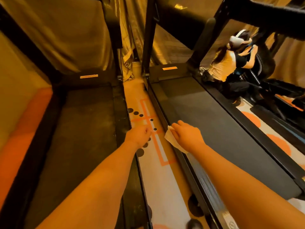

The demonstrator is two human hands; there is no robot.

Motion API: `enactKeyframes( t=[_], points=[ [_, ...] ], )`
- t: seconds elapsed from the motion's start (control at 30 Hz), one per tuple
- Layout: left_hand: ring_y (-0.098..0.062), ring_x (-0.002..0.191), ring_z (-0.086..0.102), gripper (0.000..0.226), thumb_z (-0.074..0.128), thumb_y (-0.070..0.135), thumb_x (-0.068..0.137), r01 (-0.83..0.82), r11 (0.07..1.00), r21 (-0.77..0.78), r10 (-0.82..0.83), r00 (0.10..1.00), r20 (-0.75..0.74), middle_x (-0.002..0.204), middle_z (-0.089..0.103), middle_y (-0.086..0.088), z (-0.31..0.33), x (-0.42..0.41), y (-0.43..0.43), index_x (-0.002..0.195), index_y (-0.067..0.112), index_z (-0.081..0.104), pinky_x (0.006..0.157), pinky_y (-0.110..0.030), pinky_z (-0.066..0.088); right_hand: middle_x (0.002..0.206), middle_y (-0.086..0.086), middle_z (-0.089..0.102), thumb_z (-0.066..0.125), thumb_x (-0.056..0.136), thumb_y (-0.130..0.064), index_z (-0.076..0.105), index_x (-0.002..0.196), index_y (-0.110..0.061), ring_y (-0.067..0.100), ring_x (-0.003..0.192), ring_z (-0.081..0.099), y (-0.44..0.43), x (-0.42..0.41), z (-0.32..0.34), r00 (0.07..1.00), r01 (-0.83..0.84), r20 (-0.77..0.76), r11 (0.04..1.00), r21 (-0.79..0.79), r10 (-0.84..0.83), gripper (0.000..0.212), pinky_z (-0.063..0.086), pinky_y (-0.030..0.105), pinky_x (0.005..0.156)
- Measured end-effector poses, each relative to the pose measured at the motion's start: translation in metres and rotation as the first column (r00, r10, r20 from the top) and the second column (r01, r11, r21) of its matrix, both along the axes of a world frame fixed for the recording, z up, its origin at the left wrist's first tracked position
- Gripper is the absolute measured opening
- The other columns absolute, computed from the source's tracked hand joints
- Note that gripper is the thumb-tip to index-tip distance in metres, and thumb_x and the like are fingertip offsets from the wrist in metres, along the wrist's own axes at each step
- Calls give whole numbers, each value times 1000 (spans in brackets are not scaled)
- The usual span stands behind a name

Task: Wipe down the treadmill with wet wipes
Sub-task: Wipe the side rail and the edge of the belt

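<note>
Two black treadmills lie side by side. The right treadmill [222,138] has a dark belt and a black left side rail. My right hand [186,136] presses a white wet wipe [170,138] onto that left rail, fingers over the wipe. My left hand [139,136] hangs above the floor strip between the machines, fingers loosely curled, holding nothing that I can see.
The left treadmill [79,129] has a dusty belt. A pale floor strip [158,162] with orange lines and black dots runs between the machines. Black uprights rise at the far end before gold curtains. Another person [231,63] crouches at the far right beside other equipment.
</note>
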State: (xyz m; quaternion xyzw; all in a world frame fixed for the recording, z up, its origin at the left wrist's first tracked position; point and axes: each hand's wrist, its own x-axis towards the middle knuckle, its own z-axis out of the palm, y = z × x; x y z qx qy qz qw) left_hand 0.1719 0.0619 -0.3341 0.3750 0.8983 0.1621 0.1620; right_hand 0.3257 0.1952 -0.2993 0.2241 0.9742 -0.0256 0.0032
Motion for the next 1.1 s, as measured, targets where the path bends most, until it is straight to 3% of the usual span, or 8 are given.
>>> enactKeyframes(
  t=[0.23, 0.33, 0.43, 0.6, 0.73, 0.83, 1.0, 1.1],
  points=[
    [-15, 94, 62, 32, 45, 46, 99, -104, 993, 61, 112, 982, -153, 116, 62, 3, -5, -10, 90, 121, 24, 54, 76, -33, 54, 116, 3, 53, 31, 104, -35, 50, 127, -21, 23, 100, 58, 137, -25, 4, 985, -167, 56, 982, 86, 163, 33, 42, 31, 65],
    [-18, 105, 59, 38, 43, 46, 99, -103, 994, 26, 107, 961, -253, 125, 56, 1, -3, -21, 105, 127, 22, 51, 80, -33, 52, 110, 4, 53, 30, 104, -34, 53, 124, -19, 24, 95, 58, 179, -56, 8, 983, -185, 36, 976, 113, 182, 34, 41, 33, 63],
    [-20, 104, 58, 37, 42, 47, 99, -153, 988, -33, 134, 937, -324, 121, 55, -1, -5, -41, 99, 123, 20, 50, 76, -33, 48, 112, 3, 54, 30, 104, -35, 53, 126, -20, 23, 94, 58, 177, -104, -1, 939, -344, -8, 938, 40, 345, 35, 37, 30, 61],
    [-20, 107, 57, 36, 42, 48, 99, -320, 946, -56, 283, 898, -338, 118, 57, 0, -13, -97, 61, 121, 21, 50, 78, -34, 46, 122, 1, 54, 32, 104, -36, 47, 134, -24, 20, 98, 60, 142, -197, -22, 819, -574, -23, 819, -26, 573, 36, 48, 28, 68],
    [-21, 106, 58, 40, 38, 48, 100, -420, 895, -152, 345, 866, -362, 119, 59, -1, -16, -169, 23, 127, 20, 46, 75, -35, 46, 118, 1, 54, 34, 104, -34, 49, 127, -22, 21, 95, 60, 119, -284, -22, 729, -684, 4, 728, 45, 685, 30, 33, 20, 53],
    [-19, 96, 61, 38, 38, 48, 101, -481, 870, -106, 416, 833, -365, 108, 63, 0, -8, -228, 11, 125, 20, 47, 69, -33, 49, 120, 2, 52, 32, 105, -33, 48, 129, -20, 23, 98, 60, 112, -350, -13, 706, -707, 13, 704, 63, 708, 31, 19, 18, 48],
    [-17, 87, 62, 39, 39, 48, 100, -572, 819, -40, 529, 781, -332, 97, 64, 2, -1, -304, -10, 127, 21, 46, 68, -33, 53, 123, 5, 51, 28, 106, -33, 47, 131, -20, 25, 102, 59, 87, -448, -3, 672, -740, 9, 672, 14, 740, 34, 42, 31, 67],
    [-16, 83, 62, 39, 40, 49, 99, -638, 768, -49, 594, 739, -318, 91, 64, 3, -9, -328, -28, 126, 22, 46, 68, -35, 55, 124, 4, 50, 28, 106, -32, 47, 130, -20, 25, 104, 59, 63, -483, -6, 619, -785, 11, 619, -16, 785, 34, 46, 34, 73]
  ],
)
